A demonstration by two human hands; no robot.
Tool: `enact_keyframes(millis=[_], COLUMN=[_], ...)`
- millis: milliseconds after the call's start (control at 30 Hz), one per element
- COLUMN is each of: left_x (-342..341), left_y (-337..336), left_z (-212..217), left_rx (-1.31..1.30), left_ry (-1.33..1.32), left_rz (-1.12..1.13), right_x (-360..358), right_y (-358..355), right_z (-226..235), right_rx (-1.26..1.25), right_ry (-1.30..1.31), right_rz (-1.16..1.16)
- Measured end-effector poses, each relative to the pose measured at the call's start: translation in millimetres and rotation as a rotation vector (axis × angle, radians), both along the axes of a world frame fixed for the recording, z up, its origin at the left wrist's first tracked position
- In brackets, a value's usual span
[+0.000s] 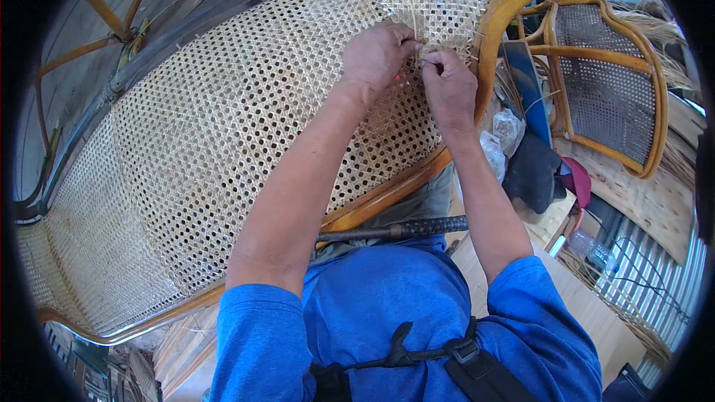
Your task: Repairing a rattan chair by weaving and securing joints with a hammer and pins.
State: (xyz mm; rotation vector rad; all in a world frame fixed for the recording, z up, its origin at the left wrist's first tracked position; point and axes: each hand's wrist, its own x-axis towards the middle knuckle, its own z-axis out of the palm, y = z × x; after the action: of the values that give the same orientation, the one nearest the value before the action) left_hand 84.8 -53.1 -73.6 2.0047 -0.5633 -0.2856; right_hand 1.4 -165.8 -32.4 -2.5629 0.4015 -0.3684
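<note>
A wide sheet of woven cane webbing (246, 104) stretches over a curved seat frame, its open holes showing dark. Near the frame's right side, both hands work close together on the webbing. My left hand (378, 56) is closed, its thumb and forefinger pinched at a thin pale cane strand (419, 45). My right hand (451, 91) is closed just beside it, fingertips pinched toward the same spot. A thin dark bit shows at those fingertips, too small to name. The orange-brown rattan frame rail (488, 52) curves past the right hand.
A rattan chair part with a grey woven panel (603, 67) lies at the right. Near it are a blue board (527, 89), plastic bags (497, 141), a dark red cap (577, 181) and a clear bottle (588, 247). A dark wrapped rod (395, 231) crosses before my waist.
</note>
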Motion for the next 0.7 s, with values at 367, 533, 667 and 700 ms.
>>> enact_keyframes(millis=[367,533,667,700], left_x=[1.7,7.4,5.6,3.9], left_y=[0.8,3.9,1.6,1.2], left_z=[-17.9,-17.7,-18.3,-17.3], left_rx=[-0.207,-0.203,-0.148,-0.127], left_ry=[0.158,0.194,0.16,0.167], left_rz=[0.015,-0.045,-0.031,-0.005], right_x=[10.7,14.2,10.4,7.9], right_y=[2.0,-11.4,-4.6,-0.9], right_z=[6.5,9.3,10.8,6.5], right_rx=[-0.131,0.125,0.014,-0.029], right_ry=[0.131,0.213,0.208,0.145], right_rz=[0.013,-0.005,0.037,0.018])
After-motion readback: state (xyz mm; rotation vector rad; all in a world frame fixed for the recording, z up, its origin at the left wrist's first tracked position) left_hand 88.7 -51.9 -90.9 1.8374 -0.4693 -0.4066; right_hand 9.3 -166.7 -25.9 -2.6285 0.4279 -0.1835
